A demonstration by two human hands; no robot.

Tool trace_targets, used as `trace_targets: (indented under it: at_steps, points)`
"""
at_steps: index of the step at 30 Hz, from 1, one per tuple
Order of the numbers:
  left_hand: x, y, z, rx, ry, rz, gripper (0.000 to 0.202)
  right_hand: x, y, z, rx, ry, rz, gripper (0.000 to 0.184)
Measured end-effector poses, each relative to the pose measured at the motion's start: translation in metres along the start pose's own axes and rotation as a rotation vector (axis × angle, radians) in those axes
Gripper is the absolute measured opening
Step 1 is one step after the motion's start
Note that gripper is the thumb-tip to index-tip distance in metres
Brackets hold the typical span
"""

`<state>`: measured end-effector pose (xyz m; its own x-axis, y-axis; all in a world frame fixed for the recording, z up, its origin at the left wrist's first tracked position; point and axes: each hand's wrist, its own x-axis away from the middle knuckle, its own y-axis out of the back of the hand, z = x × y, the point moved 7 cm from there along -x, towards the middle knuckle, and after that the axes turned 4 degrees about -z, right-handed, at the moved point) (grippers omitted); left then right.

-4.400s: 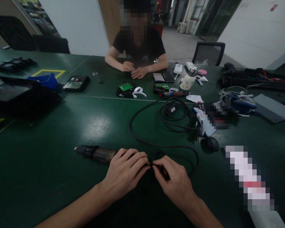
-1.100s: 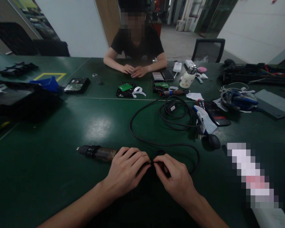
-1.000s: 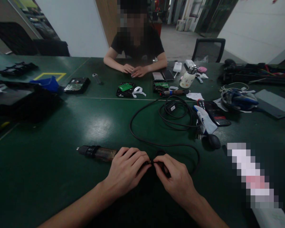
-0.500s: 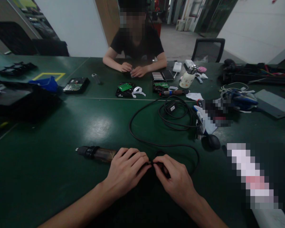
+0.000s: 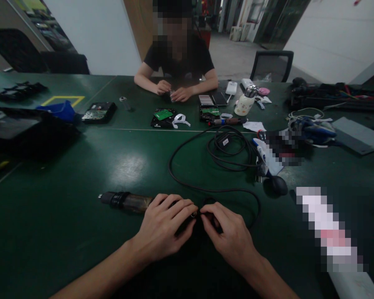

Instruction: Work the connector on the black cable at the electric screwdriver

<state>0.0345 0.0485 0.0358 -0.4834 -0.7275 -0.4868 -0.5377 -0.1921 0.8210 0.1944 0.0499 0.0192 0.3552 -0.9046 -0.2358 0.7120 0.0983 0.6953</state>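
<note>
My left hand (image 5: 168,220) is wrapped over the rear part of an electric screwdriver (image 5: 137,202), which lies across the table with its black nose and metal tip to the left. A small brassy socket (image 5: 193,214) shows at its right end, beside my thumb and index finger. Just right of it, my right hand (image 5: 227,224) pinches the end of a black cable (image 5: 257,203); the plug itself is mostly hidden by my fingers. A narrow gap separates the fingertips of the two hands. The cable loops back into a coil (image 5: 230,147) on the table.
Across the green table (image 5: 81,216) a person (image 5: 180,62) works with both hands on a small thing. Open hard drives (image 5: 163,117), a pale bottle (image 5: 245,103) and another screwdriver (image 5: 227,121) lie before them. A black air-blower bulb (image 5: 279,185) sits right; a black tray (image 5: 25,133) stands left.
The brassy end of the screwdriver shows more, and my left thumb has drawn slightly away from my right fingertips. My right hand is nearly still.
</note>
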Motion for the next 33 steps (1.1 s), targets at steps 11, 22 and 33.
trace_targets:
  at_steps: [11, 22, 33]
  points:
    - [0.0005, -0.0017, 0.0006, -0.004, 0.010, 0.010, 0.021, 0.0000, -0.0004, -0.0003, -0.006, -0.003, 0.000, 0.012]
    - [-0.0004, -0.0003, -0.0005, -0.041, -0.007, 0.009, 0.020, -0.0014, 0.0016, 0.0026, 0.006, 0.011, -0.005, 0.012]
    - [-0.0001, -0.0017, 0.0012, -0.022, 0.019, 0.013, 0.019, -0.0007, 0.0005, 0.0008, 0.017, 0.002, 0.004, 0.012]
